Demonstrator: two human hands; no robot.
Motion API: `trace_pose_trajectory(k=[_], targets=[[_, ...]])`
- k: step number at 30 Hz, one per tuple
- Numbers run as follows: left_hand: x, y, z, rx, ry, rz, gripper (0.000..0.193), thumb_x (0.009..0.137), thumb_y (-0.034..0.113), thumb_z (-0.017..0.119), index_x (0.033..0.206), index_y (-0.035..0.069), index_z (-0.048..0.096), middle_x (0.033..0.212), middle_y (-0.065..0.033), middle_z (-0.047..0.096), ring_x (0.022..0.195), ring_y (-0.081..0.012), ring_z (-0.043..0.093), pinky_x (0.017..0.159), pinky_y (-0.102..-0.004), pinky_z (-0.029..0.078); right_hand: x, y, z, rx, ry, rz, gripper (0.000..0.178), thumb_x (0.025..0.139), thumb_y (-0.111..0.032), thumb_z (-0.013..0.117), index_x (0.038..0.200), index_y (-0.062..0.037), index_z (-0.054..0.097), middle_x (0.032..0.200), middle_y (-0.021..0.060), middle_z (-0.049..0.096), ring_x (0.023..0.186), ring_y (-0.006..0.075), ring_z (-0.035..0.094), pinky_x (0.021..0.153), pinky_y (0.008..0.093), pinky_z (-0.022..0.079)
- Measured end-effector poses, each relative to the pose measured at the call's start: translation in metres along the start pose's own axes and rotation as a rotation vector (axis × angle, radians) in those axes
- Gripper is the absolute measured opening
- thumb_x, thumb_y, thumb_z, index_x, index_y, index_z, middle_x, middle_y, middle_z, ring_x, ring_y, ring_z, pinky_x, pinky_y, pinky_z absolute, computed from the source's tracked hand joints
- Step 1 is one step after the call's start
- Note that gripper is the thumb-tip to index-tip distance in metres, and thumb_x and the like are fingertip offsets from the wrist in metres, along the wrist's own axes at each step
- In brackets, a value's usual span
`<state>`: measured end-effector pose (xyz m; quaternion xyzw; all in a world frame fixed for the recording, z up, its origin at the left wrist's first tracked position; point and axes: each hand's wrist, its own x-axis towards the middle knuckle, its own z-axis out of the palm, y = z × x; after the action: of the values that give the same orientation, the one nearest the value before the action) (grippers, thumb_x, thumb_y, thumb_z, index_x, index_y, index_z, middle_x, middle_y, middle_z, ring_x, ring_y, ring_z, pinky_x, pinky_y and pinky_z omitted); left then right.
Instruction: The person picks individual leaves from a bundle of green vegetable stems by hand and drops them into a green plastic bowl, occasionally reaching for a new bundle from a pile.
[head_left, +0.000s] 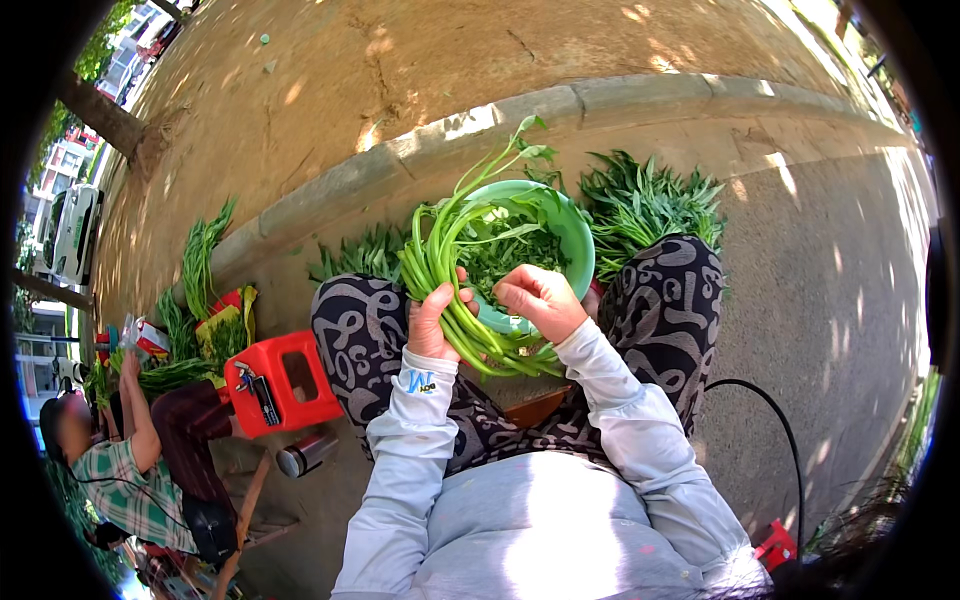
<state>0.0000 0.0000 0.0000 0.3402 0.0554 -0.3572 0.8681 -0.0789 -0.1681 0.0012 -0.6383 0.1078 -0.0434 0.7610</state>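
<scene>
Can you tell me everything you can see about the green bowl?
The bowl is round and pale green, smooth like plastic, with its open top facing up. It sits between the person's knees, with loose green leaves inside. Long stems in the left hand cover its left side, and the right hand is over its near edge. Its bottom is hidden.

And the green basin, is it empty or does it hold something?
Not empty: green leaves lie inside the basin; their depth cannot be told.
</scene>
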Motion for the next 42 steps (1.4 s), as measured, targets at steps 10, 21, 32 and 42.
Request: trace_pose_trajectory(k=[10, 21, 32, 42], targets=[[-0.004, -0.006, 0.002, 0.052, -0.073, -0.036, 0.028, 0.086, 0.021, 0.056, 0.109, 0.005, 0.053, 0.083, -0.0029, 0.054, 0.079, -0.018, 0.054, 0.074, -0.0309, 0.049, 0.004, 0.016, 0.012, -0.43, -0.009, -0.314, 0.037, 0.073, -0.003, 0.061, 0.11, -0.0055, 0.055, 0.107, 0.0143, 0.057, 0.098, 0.0301, 0.057, 0.084, 0.0331, 0.046], [-0.006, 0.005, 0.007, -0.005, -0.118, -0.002, 0.029, 0.084, 0.013, 0.057, 0.112, 0.006, 0.05, 0.095, -0.0041, 0.054, 0.078, -0.0141, 0.052, 0.074, -0.0307, 0.048, 0.0, 0.007, -0.002, -0.272, 0.052, -0.051, 0.017, 0.08, -0.007, 0.058, 0.096, -0.002, 0.062, 0.082, 0.011, 0.064, 0.075, 0.02, 0.062, 0.07, 0.0292, 0.049], [-0.007, 0.008, 0.01, 0.008, -0.076, 0.043, 0.028, 0.082, 0.007, 0.056, 0.109, 0.009, 0.05, 0.095, -0.0051, 0.055, 0.078, -0.0133, 0.052, 0.069, -0.0291, 0.049, 0.001, 0.016, -0.001, -0.373, 0.11, -0.008, 0.017, 0.075, -0.012, 0.059, 0.089, -0.0024, 0.061, 0.074, 0.012, 0.063, 0.067, 0.0212, 0.062, 0.065, 0.0306, 0.049], [-0.006, 0.001, 0.006, 0.053, -0.106, 0.006, 0.034, 0.082, 0.009, 0.057, 0.115, 0.008, 0.047, 0.096, -0.005, 0.054, 0.078, -0.0133, 0.051, 0.071, -0.0305, 0.047, 0.01, 0.017, -0.005, 0.274, 0.208, 0.393, 0.019, 0.077, -0.015, 0.055, 0.089, -0.0012, 0.056, 0.074, 0.0076, 0.063, 0.058, 0.0135, 0.058, 0.055, 0.0256, 0.048]])
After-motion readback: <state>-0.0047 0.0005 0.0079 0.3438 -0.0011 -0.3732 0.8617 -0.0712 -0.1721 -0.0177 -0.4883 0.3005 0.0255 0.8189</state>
